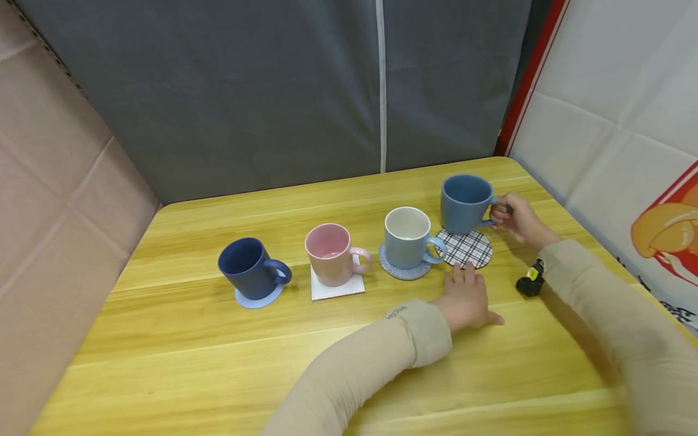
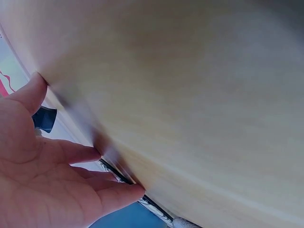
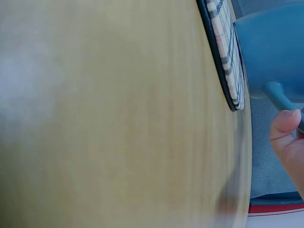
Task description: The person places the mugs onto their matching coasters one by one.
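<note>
By its handle, my right hand (image 1: 515, 219) grips a teal-blue mug (image 1: 463, 209) at the right of the table. The thumb and handle also show at the edge of the right wrist view. Beneath and in front of that mug lies a round plaid coaster (image 1: 470, 249); the mug overlaps its far part. My left hand (image 1: 466, 301) is spread palm down, its fingertips at the coaster's near edge. In the left wrist view those fingers (image 2: 121, 195) are extended, touching the coaster's dark rim. Whether the mug's base rests fully on the coaster I cannot tell.
Leftward stand a white mug with light-blue handle (image 1: 408, 239) on a round coaster (image 1: 405, 274), a pink mug (image 1: 329, 257) on a square white coaster (image 1: 338, 292), and a navy mug (image 1: 248, 269) on a round light-blue coaster (image 1: 260, 300). A grey curtain (image 1: 245, 103) hangs behind the table.
</note>
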Demonstrator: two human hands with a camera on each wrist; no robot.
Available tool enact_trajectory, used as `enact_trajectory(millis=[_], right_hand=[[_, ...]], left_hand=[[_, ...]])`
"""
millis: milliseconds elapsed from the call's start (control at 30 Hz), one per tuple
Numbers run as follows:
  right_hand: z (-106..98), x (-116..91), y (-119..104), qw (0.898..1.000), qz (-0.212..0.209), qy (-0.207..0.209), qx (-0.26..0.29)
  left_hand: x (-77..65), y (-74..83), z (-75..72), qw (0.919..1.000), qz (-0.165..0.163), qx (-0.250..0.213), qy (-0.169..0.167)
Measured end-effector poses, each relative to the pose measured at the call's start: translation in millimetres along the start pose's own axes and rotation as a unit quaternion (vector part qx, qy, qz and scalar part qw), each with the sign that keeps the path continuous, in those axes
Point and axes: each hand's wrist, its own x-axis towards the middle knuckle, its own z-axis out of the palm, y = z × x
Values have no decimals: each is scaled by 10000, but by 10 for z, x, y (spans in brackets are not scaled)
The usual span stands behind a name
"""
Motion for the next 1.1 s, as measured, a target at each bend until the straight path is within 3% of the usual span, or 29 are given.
enact_trajectory(millis=[567,1100], right_hand=[[17,-112,34,9999,-74,-58,-64],[73,-187,43,9999,-65,-84,-135]], left_hand=[[26,-3,5,9997,13,126,184],[28,-27,-10,9999,9,33,124]])
